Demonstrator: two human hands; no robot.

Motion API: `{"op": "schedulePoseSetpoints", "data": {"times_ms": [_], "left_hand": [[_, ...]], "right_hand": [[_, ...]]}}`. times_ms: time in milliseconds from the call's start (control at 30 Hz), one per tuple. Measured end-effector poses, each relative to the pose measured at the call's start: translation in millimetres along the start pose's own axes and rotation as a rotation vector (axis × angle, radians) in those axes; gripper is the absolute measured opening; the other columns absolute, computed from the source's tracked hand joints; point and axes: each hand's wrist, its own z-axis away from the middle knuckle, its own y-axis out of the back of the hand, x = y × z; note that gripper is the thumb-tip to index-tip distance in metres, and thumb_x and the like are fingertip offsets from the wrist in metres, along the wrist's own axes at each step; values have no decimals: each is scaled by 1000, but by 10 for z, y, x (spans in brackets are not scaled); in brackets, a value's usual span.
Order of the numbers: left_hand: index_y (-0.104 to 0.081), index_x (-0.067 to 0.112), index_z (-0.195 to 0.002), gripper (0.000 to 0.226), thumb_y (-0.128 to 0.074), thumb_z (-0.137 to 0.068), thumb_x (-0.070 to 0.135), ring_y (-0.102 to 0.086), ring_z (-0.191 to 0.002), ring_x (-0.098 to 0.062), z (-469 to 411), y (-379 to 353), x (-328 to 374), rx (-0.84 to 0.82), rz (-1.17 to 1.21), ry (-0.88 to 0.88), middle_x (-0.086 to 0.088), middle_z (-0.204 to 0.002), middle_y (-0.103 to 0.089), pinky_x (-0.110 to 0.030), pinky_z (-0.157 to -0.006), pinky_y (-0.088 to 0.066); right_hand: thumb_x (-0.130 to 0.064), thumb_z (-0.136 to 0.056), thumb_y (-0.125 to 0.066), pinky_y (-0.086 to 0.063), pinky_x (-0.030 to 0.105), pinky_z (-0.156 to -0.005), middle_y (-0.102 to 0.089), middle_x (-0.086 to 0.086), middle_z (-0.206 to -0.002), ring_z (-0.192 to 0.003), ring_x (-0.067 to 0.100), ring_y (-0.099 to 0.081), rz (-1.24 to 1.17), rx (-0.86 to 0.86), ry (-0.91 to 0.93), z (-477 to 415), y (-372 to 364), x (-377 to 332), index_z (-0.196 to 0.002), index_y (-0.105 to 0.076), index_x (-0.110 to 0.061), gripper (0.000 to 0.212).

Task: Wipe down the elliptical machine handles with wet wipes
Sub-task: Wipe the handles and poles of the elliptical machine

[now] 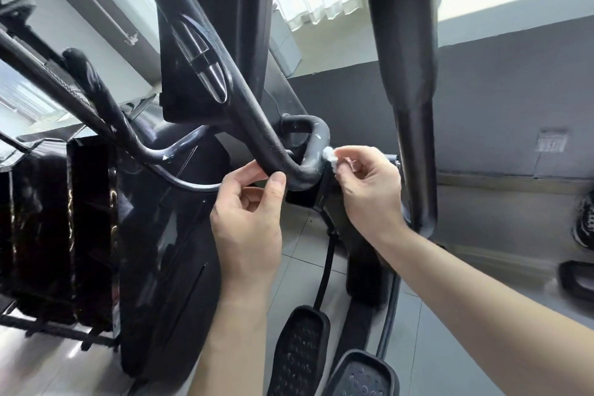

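A black elliptical machine fills the view. Its fixed handle [244, 100], with shiny sensor plates near the top, slopes down to a worn grey bend [308, 167] at the centre. My left hand [247, 212] grips the handle just left of that bend, thumb and fingers curled round it. My right hand [369, 190] pinches a small wadded white wet wipe [331, 159] and presses it against the right side of the bend. The mirrored left handle [106, 106] curves at the left.
A thick black moving arm [414, 106] stands upright just right of my right hand. The machine's body [154, 235] and two foot pedals [302, 350] lie below. Grey wall, curtained window behind; a shoe [583, 222] at the right edge.
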Motion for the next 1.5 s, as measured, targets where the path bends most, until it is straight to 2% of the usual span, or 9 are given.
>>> {"op": "schedulePoseSetpoints", "data": {"times_ms": [200, 300, 467, 600, 767, 933, 1200, 1367, 1500], "left_hand": [[-70, 31, -104, 14, -74, -93, 23, -66, -77, -9, 5, -6, -1, 3, 14, 4, 12, -89, -73, -18, -74, -53], [-70, 31, -105, 15, -74, -93, 23, -67, -79, -11, -3, -1, -10, -3, 14, 13, 13, -94, -74, -26, -78, -56], [-72, 29, -107, 16, -74, -92, 25, -67, -80, -11, 2, 0, -4, 0, 20, 14, 11, -90, -73, -21, -76, -53], [-71, 29, -107, 16, -74, -92, 24, -67, -80, -8, 0, -2, 1, -7, 20, 8, 14, -92, -73, -19, -76, -53], [-70, 30, -107, 15, -73, -93, 23, -65, -78, -7, -1, -13, -14, -1, 13, -5, 16, -94, -73, -19, -76, -53], [-69, 33, -105, 14, -73, -93, 24, -67, -81, -14, 0, -9, -33, 2, -2, -9, 13, -94, -74, -23, -78, -55], [-70, 33, -104, 15, -73, -93, 24, -66, -79, -9, -3, -9, -16, -7, 7, -4, 13, -90, -73, -25, -77, -56], [-69, 34, -103, 14, -73, -93, 25, -68, -82, -13, -13, -9, -28, -8, -13, 0, 16, -96, -73, -35, -82, -59], [-69, 35, -104, 15, -73, -93, 25, -66, -82, -13, -8, -8, -32, -5, -22, -7, 16, -97, -73, -40, -84, -59]], "right_hand": [[5, -96, -66, -53, 33, -78, -66, 4, -101, -91, 23, -66, -66, -147, 198, 281, -56, -280, -104, -73, -12, 20], [-1, -95, -71, -53, 32, -77, -66, 1, -96, -87, 20, -65, -42, -123, 198, 253, -81, -220, -100, -76, -10, 11], [-19, -96, -75, -56, 44, -86, -71, -2, -95, -90, 17, -69, 5, 6, 39, -72, -145, -9, -96, -77, -22, 4], [-25, -96, -73, -56, 53, -84, -74, 1, -94, -87, 27, -70, -63, -24, -43, -78, -148, 40, -96, -76, -26, 3], [-9, -95, -73, -55, 30, -75, -73, 0, -88, -79, 18, -69, -95, -111, -8, 362, -10, -167, -99, -77, -18, 10], [-17, -93, -78, -52, 29, -70, -72, -5, -77, -70, 10, -64, -144, -50, -88, 140, -116, -150, -90, -76, -19, 4], [-32, -95, -75, -59, 48, -86, -77, -1, -89, -85, 17, -73, -142, 43, -197, -252, -247, -15, -93, -77, -21, 12], [-23, -99, -72, -53, 29, -64, -70, 4, -71, -65, 12, -61, -216, -36, -230, 191, -104, -122, -91, -75, -14, 12], [-25, -97, -74, -53, 29, -63, -71, 6, -71, -65, 13, -62, -216, 9, -245, 68, -161, -122, -88, -74, -14, 14]]}}
